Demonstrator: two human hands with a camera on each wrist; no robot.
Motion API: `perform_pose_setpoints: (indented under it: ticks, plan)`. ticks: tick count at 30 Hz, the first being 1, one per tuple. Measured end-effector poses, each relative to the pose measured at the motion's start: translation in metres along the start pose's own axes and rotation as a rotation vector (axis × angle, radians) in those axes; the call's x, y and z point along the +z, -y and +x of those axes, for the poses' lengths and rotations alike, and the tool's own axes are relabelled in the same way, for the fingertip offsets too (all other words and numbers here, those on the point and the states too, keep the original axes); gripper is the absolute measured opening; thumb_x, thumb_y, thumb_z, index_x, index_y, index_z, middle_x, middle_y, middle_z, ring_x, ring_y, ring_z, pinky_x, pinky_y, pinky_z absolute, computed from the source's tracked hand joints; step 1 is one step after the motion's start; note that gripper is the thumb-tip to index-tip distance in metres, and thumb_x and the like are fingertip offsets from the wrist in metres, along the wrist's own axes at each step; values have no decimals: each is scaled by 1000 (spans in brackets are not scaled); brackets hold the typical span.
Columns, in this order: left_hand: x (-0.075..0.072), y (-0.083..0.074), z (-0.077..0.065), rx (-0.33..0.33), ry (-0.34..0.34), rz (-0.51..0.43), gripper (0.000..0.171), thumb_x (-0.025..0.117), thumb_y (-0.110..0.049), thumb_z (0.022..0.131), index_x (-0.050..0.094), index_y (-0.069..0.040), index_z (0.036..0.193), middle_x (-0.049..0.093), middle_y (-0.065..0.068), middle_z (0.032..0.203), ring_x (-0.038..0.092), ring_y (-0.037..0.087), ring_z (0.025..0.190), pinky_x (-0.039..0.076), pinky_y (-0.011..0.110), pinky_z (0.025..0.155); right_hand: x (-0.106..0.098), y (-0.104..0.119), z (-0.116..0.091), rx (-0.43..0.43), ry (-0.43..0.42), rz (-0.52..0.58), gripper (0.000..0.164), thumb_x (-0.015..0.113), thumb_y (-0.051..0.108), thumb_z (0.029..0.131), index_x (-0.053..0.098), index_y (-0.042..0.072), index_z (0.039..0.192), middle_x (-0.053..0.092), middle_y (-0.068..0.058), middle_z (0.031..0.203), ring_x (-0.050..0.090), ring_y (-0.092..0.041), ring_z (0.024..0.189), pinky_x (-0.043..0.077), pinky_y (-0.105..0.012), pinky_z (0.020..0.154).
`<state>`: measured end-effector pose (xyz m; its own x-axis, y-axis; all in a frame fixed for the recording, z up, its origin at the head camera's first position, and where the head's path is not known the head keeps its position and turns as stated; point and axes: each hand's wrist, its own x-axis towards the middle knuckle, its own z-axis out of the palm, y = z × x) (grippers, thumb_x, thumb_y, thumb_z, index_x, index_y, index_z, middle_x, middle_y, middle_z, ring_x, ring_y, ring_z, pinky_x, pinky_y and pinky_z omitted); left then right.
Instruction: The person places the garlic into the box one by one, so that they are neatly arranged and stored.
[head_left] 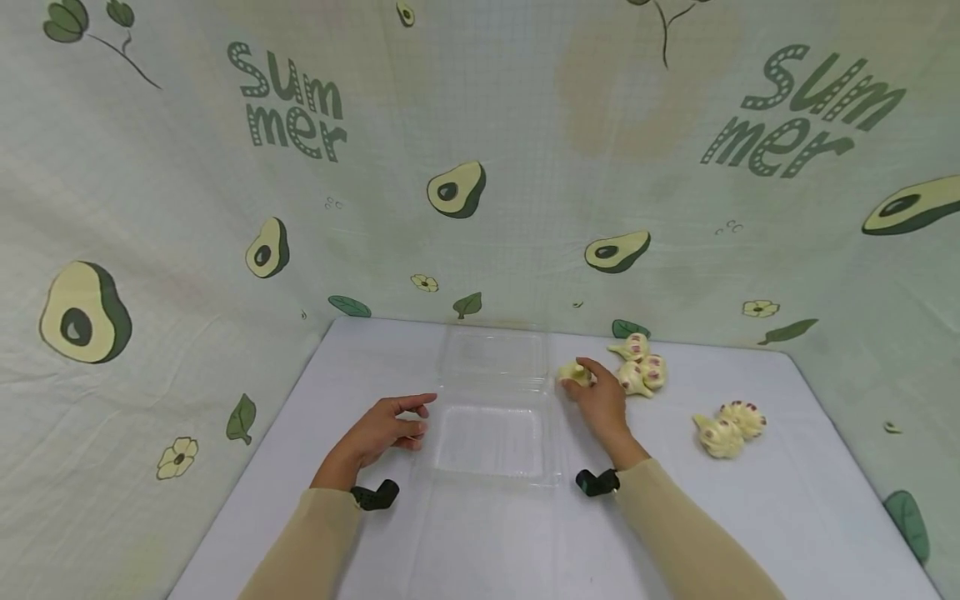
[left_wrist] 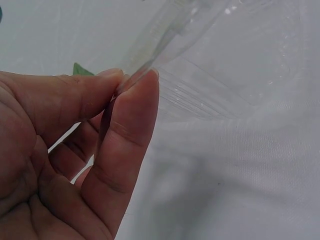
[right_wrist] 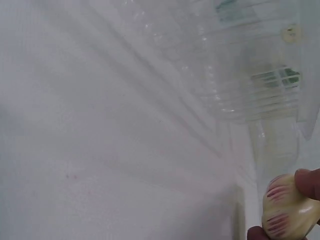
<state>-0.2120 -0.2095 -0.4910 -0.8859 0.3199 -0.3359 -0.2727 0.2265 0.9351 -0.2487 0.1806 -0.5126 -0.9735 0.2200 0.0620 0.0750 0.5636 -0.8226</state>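
A clear plastic clamshell box [head_left: 491,479] lies unfolded on the white table, its lid [head_left: 492,333] at the far side. At the box's left edge is my left hand [head_left: 384,432]; in the left wrist view thumb and a finger [left_wrist: 132,117] pinch the thin plastic rim [left_wrist: 145,67]. My right hand [head_left: 603,408] holds a garlic bulb [head_left: 567,374] just right of the lid. The right wrist view shows that bulb, cream with purple-red streaks [right_wrist: 278,220], between thumb and fingertip. Most of the right hand is outside that view.
Three garlic bulbs [head_left: 641,369] sit together beyond my right hand. Two more bulbs [head_left: 729,429] lie farther right on the table [head_left: 480,542]. A printed cloth [head_left: 517,108] with avocados and lettering hangs behind the table and along its sides.
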Motion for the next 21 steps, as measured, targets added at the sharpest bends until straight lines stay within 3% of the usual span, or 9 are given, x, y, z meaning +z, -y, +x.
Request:
perform_pose_setpoints:
  ticks: [2,9,21]
  plan:
    - [0,1,0,0,-1,-2,57,67,5,98,55,-5,153,54,13,123,63,16,75,61,26,71,-5,4,-3,11,5,15,53,80,22,93,65,7,142,64,-24,142,61,-34,98,47,-41,85]
    - [3,4,1,8,-5,4,57,67,5,99,55,-6,154,55,15,125,65,17,77,62,28,73,-17,17,-10,42,43,80,51,78,22,96,64,8,143,58,-21,150,62,-41,127,56,-50,98]
    - [12,1,0,7,-13,30,58,66,5,99,56,-9,154,55,17,126,65,16,76,62,28,74,-24,53,-29,-40,178,115,49,78,22,96,66,8,142,59,-22,150,73,-36,114,60,-31,80]
